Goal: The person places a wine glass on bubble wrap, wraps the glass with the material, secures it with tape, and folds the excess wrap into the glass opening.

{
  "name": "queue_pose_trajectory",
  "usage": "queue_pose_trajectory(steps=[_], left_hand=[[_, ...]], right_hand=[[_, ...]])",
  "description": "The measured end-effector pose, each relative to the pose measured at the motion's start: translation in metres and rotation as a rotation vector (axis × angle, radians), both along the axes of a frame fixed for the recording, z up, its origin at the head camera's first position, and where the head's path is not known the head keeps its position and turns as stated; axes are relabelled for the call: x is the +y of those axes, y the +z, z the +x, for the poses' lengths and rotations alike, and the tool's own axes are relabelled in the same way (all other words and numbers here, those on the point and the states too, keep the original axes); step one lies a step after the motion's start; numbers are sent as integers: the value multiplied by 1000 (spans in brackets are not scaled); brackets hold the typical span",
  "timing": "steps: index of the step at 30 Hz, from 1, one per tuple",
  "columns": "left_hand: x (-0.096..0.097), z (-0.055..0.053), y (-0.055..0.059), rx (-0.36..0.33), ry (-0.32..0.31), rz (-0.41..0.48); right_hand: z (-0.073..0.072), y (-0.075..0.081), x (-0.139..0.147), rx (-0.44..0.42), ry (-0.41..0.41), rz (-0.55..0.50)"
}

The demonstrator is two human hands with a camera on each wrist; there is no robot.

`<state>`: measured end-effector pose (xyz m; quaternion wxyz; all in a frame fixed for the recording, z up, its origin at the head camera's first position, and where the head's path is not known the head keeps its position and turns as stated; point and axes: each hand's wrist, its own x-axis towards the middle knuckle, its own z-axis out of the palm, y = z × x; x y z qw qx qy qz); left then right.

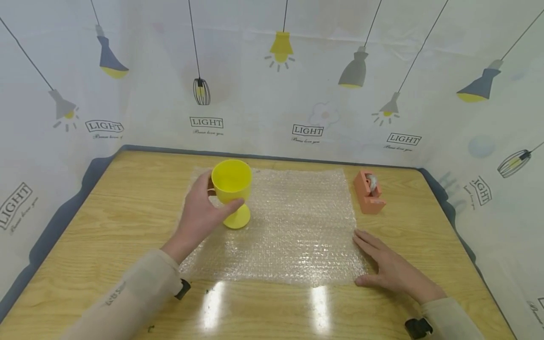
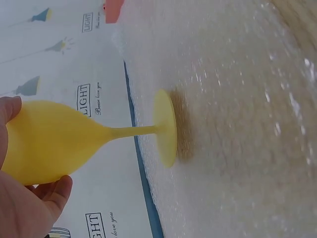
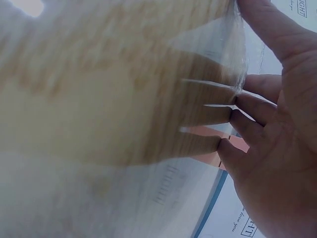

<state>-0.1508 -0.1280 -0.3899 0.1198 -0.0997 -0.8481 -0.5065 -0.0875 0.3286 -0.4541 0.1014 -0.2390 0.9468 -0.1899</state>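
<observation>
My left hand (image 1: 204, 208) grips a yellow goblet (image 1: 231, 178) around its bowl, thumb on the near side and fingers behind. The goblet is upright, its round foot (image 2: 166, 129) close over a clear sheet of bubble wrap (image 1: 297, 226) spread flat on the table. In the left wrist view the bowl is partly hidden by the hand (image 2: 22, 198). My right hand (image 1: 393, 267) rests at the right edge of the bubble wrap, fingers extended and thumb spread near the front corner. The right wrist view has its fingertips (image 3: 237, 116) down on the glossy surface.
A coral-pink tape dispenser (image 1: 370, 193) with a roll of tape stands just right of the bubble wrap's far corner. The wooden table (image 1: 127, 203) ends at the back against a white curtain (image 1: 255, 94) printed with lamps.
</observation>
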Motion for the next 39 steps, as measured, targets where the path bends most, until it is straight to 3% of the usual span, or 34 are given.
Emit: queue_pose_trajectory(steps=[23,39], left_hand=[[30,6,-6,-87,-55,18],[51,13,-4,-82,-96,13]], right_hand=[[0,0,0,20,16,2],[0,1,0,14,22,12]])
